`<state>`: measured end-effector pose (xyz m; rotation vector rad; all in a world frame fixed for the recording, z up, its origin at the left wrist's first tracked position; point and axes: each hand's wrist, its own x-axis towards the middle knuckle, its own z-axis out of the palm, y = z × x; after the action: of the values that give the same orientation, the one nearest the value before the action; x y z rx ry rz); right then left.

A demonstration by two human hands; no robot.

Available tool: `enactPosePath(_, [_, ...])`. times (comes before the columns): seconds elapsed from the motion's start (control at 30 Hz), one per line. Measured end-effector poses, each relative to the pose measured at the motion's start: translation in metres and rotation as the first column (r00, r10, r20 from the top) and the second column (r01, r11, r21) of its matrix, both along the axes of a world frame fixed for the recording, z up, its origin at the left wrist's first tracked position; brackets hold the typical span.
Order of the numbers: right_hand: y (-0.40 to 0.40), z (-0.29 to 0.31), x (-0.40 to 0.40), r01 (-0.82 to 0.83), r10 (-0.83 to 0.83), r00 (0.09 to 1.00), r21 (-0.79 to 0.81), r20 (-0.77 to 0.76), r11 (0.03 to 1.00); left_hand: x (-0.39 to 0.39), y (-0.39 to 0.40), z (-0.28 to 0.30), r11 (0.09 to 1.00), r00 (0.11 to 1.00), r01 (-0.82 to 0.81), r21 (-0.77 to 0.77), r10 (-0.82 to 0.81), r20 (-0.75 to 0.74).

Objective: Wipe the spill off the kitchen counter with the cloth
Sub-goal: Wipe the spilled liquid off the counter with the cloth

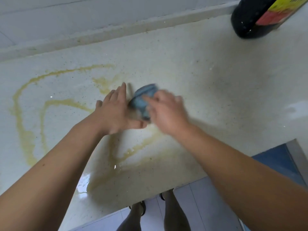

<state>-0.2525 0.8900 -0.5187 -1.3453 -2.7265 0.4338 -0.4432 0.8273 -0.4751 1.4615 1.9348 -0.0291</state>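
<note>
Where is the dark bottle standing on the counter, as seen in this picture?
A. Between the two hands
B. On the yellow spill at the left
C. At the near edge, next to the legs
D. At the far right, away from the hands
D: the bottle stands at the top right of the counter, well apart from the cloth and the spill.

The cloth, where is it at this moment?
In the head view the cloth is at the middle of the counter, between the left hand and right hand, beside the spill.
</note>
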Motion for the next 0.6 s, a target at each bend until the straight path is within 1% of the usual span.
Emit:
enactPosePath(0.03, [0.019,-0.001,0.016,0.181,-0.183,0.983,0.051,0.025,0.982,-0.001,-0.003,0.001,0.998,0.999,0.042,-0.051,-0.043,-0.018])
enactPosePath(0.07, [0.044,-0.001,0.037,0.383,-0.388,0.92,0.085,0.051,0.92,0.0,-0.006,0.003,0.994,0.997,0.071,-0.083,-0.074,-0.033])
enactPosePath(0.1, [0.063,0.001,0.06,0.564,-0.57,0.819,0.09,0.065,0.821,0.0,-0.008,0.003,0.991,0.994,0.091,-0.101,-0.096,-0.045])
enactPosePath(0.13, [0.073,0.004,0.077,0.685,-0.687,0.724,0.05,0.062,0.726,0.003,-0.01,0.003,0.988,0.992,0.108,-0.111,-0.114,-0.054])
enactPosePath(0.17, [0.07,0.005,0.082,0.726,-0.725,0.685,0.013,0.071,0.688,0.006,-0.013,0.003,0.985,0.989,0.125,-0.117,-0.133,-0.058])
enactPosePath(0.2, [0.057,0.007,0.074,0.683,-0.68,0.727,-0.003,0.093,0.73,0.011,-0.016,0.001,0.982,0.986,0.147,-0.12,-0.155,-0.063])
enactPosePath(0.23, [0.037,0.007,0.059,0.552,-0.548,0.832,-0.025,0.082,0.834,0.014,-0.019,-0.001,0.979,0.982,0.166,-0.122,-0.174,-0.066])
enactPosePath(0.27, [0.011,0.006,0.044,0.36,-0.358,0.932,-0.052,0.051,0.931,0.02,-0.022,-0.004,0.976,0.98,0.181,-0.124,-0.189,-0.061])
enactPosePath(0.3, [-0.015,0.005,0.03,0.147,-0.147,0.989,-0.079,0.015,0.986,0.023,-0.024,-0.006,0.975,0.979,0.187,-0.121,-0.195,-0.061])
enactPosePath(0.33, [-0.034,0.005,0.021,-0.015,0.015,1.0,-0.11,0.003,0.994,0.023,-0.025,-0.006,0.976,0.98,0.182,-0.118,-0.19,-0.062])
enactPosePath(0.37, [-0.041,0.006,0.019,-0.096,0.097,0.995,-0.104,0.0,0.99,0.022,-0.024,-0.004,0.978,0.982,0.17,-0.116,-0.178,-0.058])
enactPosePath(0.4, [-0.038,0.006,0.025,-0.082,0.083,0.997,-0.074,0.007,0.994,0.022,-0.023,-0.002,0.98,0.984,0.162,-0.117,-0.17,-0.056])
enactPosePath(0.43, [-0.028,0.008,0.037,0.022,-0.021,1.0,-0.029,0.02,0.999,0.022,-0.023,0.002,0.98,0.983,0.16,-0.114,-0.169,-0.068])
enactPosePath(0.47, [-0.015,0.007,0.052,0.175,-0.175,0.984,0.015,0.038,0.985,0.022,-0.027,0.005,0.981,0.98,0.161,-0.105,-0.172,-0.098])
enactPosePath(0.5, [0.0,0.008,0.07,0.348,-0.351,0.934,0.061,0.059,0.936,0.022,-0.034,0.007,0.983,0.977,0.161,-0.091,-0.172,-0.128])
enactPosePath(0.53, [0.013,0.009,0.091,0.524,-0.529,0.846,0.074,0.064,0.848,0.026,-0.042,0.007,0.983,0.974,0.163,-0.079,-0.173,-0.144])
enactPosePath(0.57, [0.018,0.009,0.102,0.643,-0.645,0.762,0.054,0.047,0.764,0.03,-0.054,0.007,0.984,0.973,0.158,-0.076,-0.169,-0.155])
enactPosePath(0.6, [0.017,0.007,0.106,0.697,-0.699,0.714,0.043,0.042,0.716,0.037,-0.065,0.005,0.983,0.973,0.161,-0.083,-0.172,-0.153])
